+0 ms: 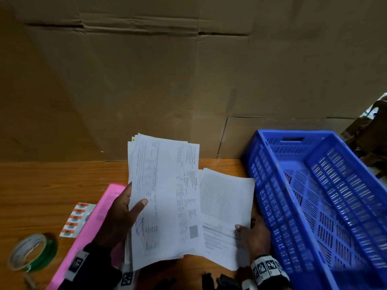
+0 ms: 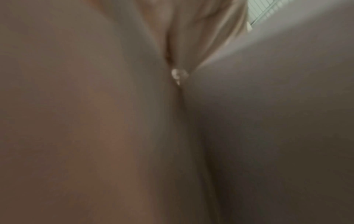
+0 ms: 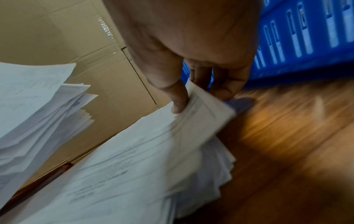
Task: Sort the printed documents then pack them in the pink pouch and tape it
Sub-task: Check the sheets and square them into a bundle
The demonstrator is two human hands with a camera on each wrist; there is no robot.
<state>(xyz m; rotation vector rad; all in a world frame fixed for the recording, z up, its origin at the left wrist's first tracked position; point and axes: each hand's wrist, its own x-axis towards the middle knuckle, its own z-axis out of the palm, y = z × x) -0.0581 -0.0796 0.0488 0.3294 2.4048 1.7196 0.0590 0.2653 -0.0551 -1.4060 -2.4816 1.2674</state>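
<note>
Head view: left hand (image 1: 119, 218) grips a thick sheaf of printed documents (image 1: 165, 197) raised above the desk (image 1: 52, 185), thumb pressed across the top sheet, remaining fingers hidden behind the pile. Right hand (image 1: 254, 233) pinches a smaller batch of sheets (image 1: 227, 208), its top page bearing a fine grid, thumb on top near the lower corner. Pink pouch (image 1: 92, 225) lies flat on the desk under and left of the left forearm; a green tape roll (image 1: 31, 254) sits at the near left corner, a strip of orange-and-white labels (image 1: 76, 219) beside the pouch. Blue slatted crate (image 1: 314, 195) stands to the right; brown cardboard (image 1: 167, 80) backs the desk. Print on the pages, including a square code block, is too small to read. Left wrist view: blurred close surfaces only, nothing identifiable; grip cannot be confirmed here. Right wrist view: right hand (image 3: 191, 53) holds its batch (image 3: 134, 159) with thumb above and curled fingers (image 3: 228, 84) beneath, clamped on the paper edge; the larger sheaf (image 3: 34, 106) fans at left, the crate (image 3: 306, 37) behind. Step in hand, by judgement: sorting, pages split between two piles. Next move likely calls for squaring both piles together before reaching for the pouch; loose fanned edges could slip.
</note>
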